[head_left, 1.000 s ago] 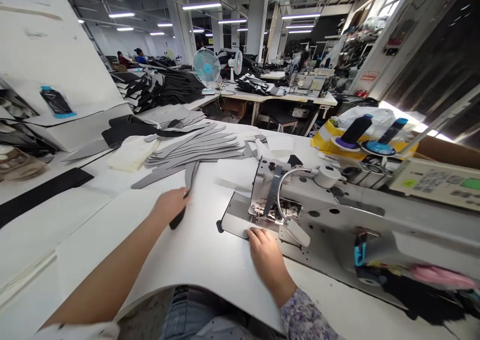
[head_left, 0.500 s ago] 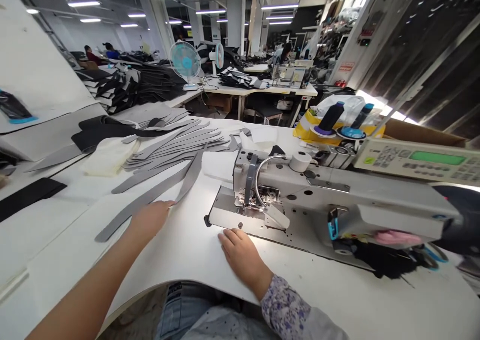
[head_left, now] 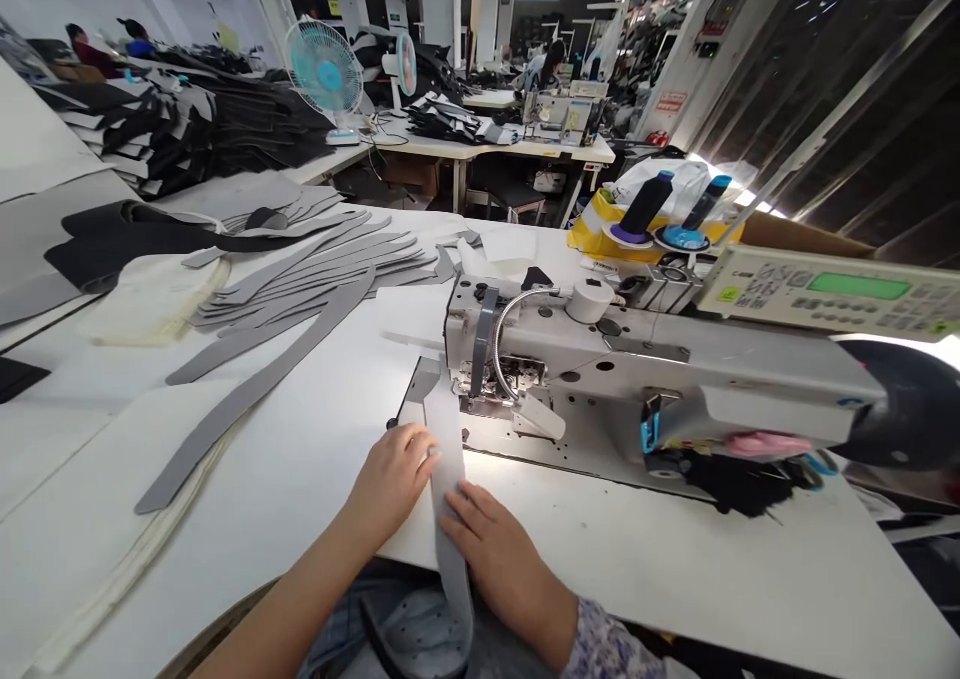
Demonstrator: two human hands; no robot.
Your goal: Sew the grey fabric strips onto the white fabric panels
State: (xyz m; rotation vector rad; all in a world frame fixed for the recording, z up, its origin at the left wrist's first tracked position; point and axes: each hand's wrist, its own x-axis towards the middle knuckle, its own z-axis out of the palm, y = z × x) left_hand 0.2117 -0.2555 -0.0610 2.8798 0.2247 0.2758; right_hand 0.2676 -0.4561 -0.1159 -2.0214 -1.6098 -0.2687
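Along the left part of the white sewing table (head_left: 300,479), black fabric pieces (head_left: 112,239) lie beside a soft cream padding sheet (head_left: 150,299) and a fanned stack of long, curved grey felt-like strips (head_left: 315,279). All strips point the same way, so each one is easy to take. One loose curved grey strip (head_left: 247,399) lies apart, nearer to the body.

In the middle, a long matte grey strip (head_left: 448,499) runs from the metal machine bed, just beside the steel presser foot (head_left: 480,389), and hangs over the front table edge toward the lap. The left hand (head_left: 391,481) lies against its left edge with curved fingers; I cannot tell if it pinches the strip. The right hand (head_left: 499,571) is open, palm down on the strip, pressing it flat, which keeps the strip straight toward the foot.

To the right stands a pale grey industrial sewing machine (head_left: 592,359), with two dark thread cones (head_left: 646,204) behind it and a cream control panel with green display (head_left: 829,294).
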